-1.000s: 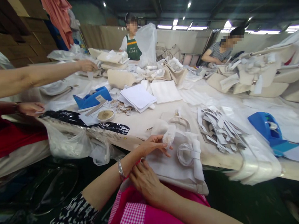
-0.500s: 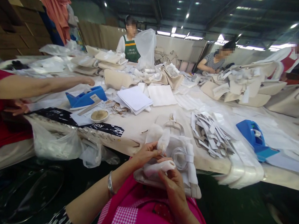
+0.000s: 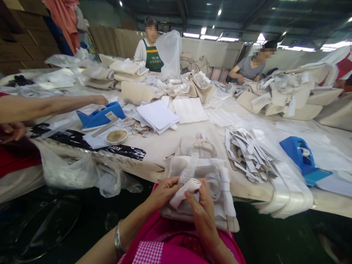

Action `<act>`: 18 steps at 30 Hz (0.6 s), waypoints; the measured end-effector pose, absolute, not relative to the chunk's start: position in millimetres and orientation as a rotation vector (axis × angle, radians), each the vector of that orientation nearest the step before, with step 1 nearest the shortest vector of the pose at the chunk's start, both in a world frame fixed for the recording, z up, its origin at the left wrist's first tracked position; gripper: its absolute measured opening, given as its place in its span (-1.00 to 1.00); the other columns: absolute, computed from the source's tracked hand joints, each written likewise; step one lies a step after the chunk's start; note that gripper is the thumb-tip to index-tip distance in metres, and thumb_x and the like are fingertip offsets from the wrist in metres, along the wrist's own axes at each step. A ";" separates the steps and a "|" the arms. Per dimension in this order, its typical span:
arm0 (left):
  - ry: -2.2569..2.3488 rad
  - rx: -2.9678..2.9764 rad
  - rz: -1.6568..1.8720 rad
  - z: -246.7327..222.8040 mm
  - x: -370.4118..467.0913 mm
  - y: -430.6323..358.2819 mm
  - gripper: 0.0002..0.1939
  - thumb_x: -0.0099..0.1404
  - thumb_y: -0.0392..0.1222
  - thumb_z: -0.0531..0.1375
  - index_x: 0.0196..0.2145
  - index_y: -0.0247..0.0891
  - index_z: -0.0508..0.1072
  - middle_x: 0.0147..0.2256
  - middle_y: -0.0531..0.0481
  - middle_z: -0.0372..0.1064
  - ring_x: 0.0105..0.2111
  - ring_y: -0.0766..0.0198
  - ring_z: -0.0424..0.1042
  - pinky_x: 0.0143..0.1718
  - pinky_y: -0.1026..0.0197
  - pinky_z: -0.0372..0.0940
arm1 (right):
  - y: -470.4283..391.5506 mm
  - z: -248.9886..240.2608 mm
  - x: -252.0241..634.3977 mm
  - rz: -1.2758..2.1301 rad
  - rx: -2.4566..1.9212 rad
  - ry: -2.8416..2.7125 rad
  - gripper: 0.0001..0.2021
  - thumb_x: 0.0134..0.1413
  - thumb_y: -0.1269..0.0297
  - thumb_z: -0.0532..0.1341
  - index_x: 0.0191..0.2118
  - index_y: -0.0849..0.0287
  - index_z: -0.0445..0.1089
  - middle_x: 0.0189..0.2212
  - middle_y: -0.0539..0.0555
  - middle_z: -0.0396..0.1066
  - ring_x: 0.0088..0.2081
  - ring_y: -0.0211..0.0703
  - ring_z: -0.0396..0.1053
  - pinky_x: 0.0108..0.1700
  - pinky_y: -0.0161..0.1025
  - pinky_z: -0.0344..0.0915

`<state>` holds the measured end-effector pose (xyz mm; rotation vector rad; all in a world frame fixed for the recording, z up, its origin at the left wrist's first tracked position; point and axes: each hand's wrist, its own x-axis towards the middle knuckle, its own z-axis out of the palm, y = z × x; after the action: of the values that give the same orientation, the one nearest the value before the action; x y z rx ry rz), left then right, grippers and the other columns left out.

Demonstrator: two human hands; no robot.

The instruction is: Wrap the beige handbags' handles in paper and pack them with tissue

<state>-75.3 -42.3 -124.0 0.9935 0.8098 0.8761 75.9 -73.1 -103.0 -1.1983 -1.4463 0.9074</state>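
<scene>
A cream handbag (image 3: 233, 225) leans between my lap and the table edge, with white wrapping and a coiled clear strip over it. Across its front, a rolled piece of white foam wrap (image 3: 180, 196) with a small metal bit showing at its upper end is held in both hands. My left hand (image 3: 166, 192) pinches the roll's left side with closed fingers. Around its right end, my right hand (image 3: 201, 203) is closed, thumb in front. What lies inside the roll is mostly hidden. A translucent strip (image 3: 189, 167) stands just above the roll.
Right of the bag lies a heap of cut grey-white strips (image 3: 249, 154), then a blue tape dispenser (image 3: 296, 154). To the left are another blue dispenser (image 3: 101, 115), a round dish (image 3: 116, 137) and white sheets (image 3: 157, 115). A co-worker's arm (image 3: 46, 106) reaches in; other people work behind piled bags.
The foam roll has tilted up and its metal end now shows. My left hand has moved slightly down and left, off the white wrapping above and onto the roll.
</scene>
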 end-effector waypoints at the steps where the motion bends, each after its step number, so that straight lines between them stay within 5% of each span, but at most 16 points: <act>1: 0.814 1.006 0.869 -123.5 -76.6 -42.9 -0.59 0.23 0.08 0.26 -0.11 -0.27 0.54 -0.30 -0.02 0.49 -0.34 0.24 0.38 -0.33 0.32 0.21 | -71.0 -102.2 75.5 0.895 -1.206 -1.449 -0.97 0.09 0.32 0.15 -0.31 0.10 0.33 -0.32 -0.01 0.20 -0.26 -0.13 0.19 -0.20 -0.23 0.21; 5: 0.854 1.045 0.835 -122.9 -82.3 -45.6 -0.52 0.29 0.17 0.17 -0.06 -0.28 0.51 -0.35 -0.02 0.48 -0.37 0.23 0.38 -0.35 0.31 0.21 | -64.0 -98.7 76.6 0.908 -1.229 -1.460 -0.96 0.06 0.32 0.16 -0.32 0.10 0.34 -0.32 -0.01 0.18 -0.27 -0.14 0.17 -0.20 -0.23 0.20; 9: 0.739 1.043 0.854 -131.2 -82.8 -49.5 -0.49 0.14 0.08 0.34 -0.03 -0.24 0.47 -0.21 -0.04 0.48 -0.18 0.13 0.43 -0.15 0.24 0.27 | -55.3 -97.5 75.6 0.950 -1.282 -1.424 -0.95 0.04 0.31 0.17 -0.33 0.12 0.30 -0.35 -0.01 0.22 -0.30 -0.15 0.20 -0.23 -0.23 0.21; 18: 0.911 0.862 0.913 -140.0 -66.7 -59.4 -0.51 0.19 0.04 0.30 -0.04 -0.33 0.40 -0.37 -0.06 0.51 -0.40 0.16 0.48 -0.36 0.26 0.31 | -61.2 -96.6 82.4 0.961 -1.287 -1.312 -0.50 0.07 0.35 0.21 0.15 0.15 0.16 -0.19 0.07 0.35 -0.25 -0.15 0.32 -0.15 -0.18 0.28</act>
<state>-66.7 -59.4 -140.0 0.8622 0.9109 0.9131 82.4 -61.2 -96.6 -1.2865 -1.3117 0.9609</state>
